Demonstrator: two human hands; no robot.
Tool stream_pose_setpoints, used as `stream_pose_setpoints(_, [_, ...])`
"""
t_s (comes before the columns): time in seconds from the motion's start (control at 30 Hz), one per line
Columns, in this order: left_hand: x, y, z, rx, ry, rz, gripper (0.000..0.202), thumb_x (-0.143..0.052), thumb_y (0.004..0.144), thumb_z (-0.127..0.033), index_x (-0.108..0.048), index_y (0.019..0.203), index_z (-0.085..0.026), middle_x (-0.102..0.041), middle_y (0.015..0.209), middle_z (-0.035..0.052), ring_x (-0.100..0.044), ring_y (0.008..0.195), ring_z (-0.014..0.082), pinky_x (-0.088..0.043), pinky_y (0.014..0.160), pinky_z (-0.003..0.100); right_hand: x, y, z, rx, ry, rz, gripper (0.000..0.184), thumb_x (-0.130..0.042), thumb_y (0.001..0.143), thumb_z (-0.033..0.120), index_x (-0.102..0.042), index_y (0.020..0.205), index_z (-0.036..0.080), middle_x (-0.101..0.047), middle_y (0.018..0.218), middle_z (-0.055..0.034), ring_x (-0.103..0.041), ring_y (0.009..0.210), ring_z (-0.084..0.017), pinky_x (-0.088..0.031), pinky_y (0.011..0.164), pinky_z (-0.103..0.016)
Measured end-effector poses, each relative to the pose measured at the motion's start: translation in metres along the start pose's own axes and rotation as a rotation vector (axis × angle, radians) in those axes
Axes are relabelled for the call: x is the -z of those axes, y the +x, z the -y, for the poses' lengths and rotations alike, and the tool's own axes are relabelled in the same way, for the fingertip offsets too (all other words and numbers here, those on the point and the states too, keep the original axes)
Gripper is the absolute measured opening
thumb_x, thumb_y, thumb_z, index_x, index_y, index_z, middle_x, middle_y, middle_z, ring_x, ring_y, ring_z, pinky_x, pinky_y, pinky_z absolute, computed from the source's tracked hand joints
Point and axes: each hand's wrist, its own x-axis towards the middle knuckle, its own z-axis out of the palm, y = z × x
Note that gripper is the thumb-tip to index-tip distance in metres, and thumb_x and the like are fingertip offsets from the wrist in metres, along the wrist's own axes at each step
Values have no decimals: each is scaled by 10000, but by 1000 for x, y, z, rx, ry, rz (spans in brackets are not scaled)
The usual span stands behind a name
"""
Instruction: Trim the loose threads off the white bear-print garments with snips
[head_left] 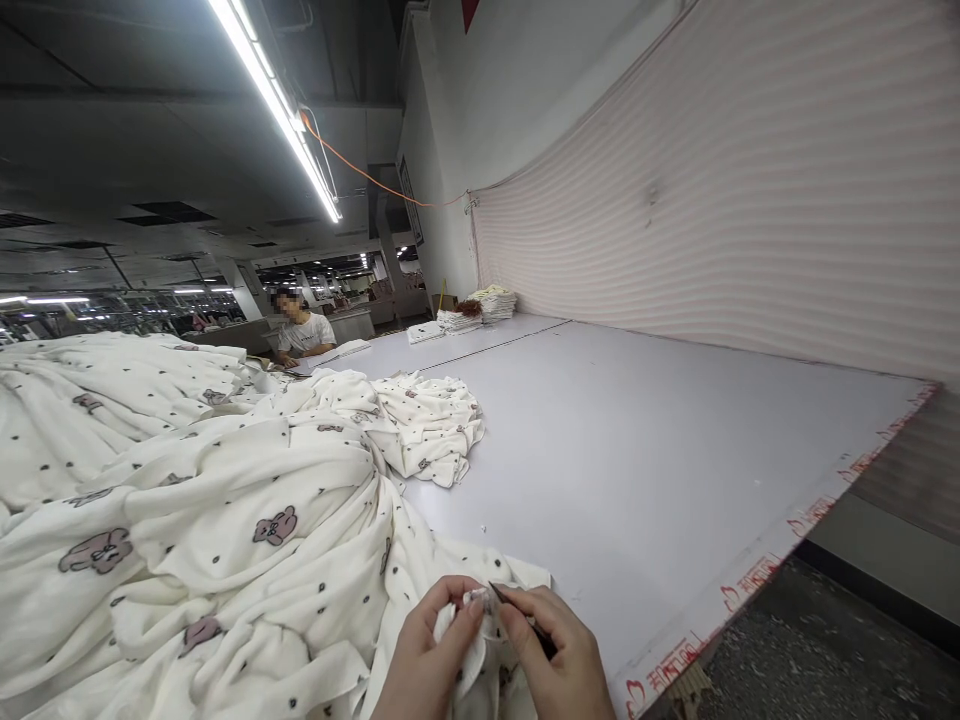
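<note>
My left hand (431, 655) pinches a bit of white fabric (225, 520) printed with small bears and dots, at the bottom middle of the view. My right hand (559, 655) is closed on a small dark pointed tool (508, 598), whose tip touches the pinched fabric edge. Both hands sit close together over the near edge of a large pale grey table (637, 440). The fabric lies in a big rumpled heap across the left of the table.
A pink-striped cloth (735, 210) hangs along the table's right side. Stacks of folded white pieces (487, 303) sit at the far end. Another person (304, 332) sits at the far table edge. The table's right edge (787, 540) drops to the floor.
</note>
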Motion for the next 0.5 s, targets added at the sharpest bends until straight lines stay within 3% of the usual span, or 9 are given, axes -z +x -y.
stream_pose_setpoints(0.17, [-2, -1, 3, -176, 195, -17, 281, -613, 780, -485, -668, 850, -219, -616, 809, 8, -581, 836, 207, -421, 800, 291, 3, -7, 1, 87, -182, -24, 277, -582, 846, 389, -687, 1074, 272, -692, 943, -48, -666, 840, -198, -510, 705, -228])
stream_pose_setpoints(0.3, [-1, -1, 5, -349, 373, 0, 240, -548, 843, -417, -681, 875, -220, -596, 813, 29, -600, 820, 209, -437, 771, 304, 7, -9, 7, 65, -303, 21, 253, -516, 885, 392, -694, 1022, 277, -688, 892, -39, -667, 790, -194, -494, 642, -227])
stream_pose_setpoints(0.5, [3, -3, -8, -302, 441, 126, 204, -547, 860, -355, -684, 896, -208, -631, 880, 53, -616, 882, 214, -455, 822, 304, 19, -4, 19, -39, -225, 67, 231, -528, 883, 380, -696, 974, 250, -671, 894, -49, -646, 843, -199, -486, 734, -240])
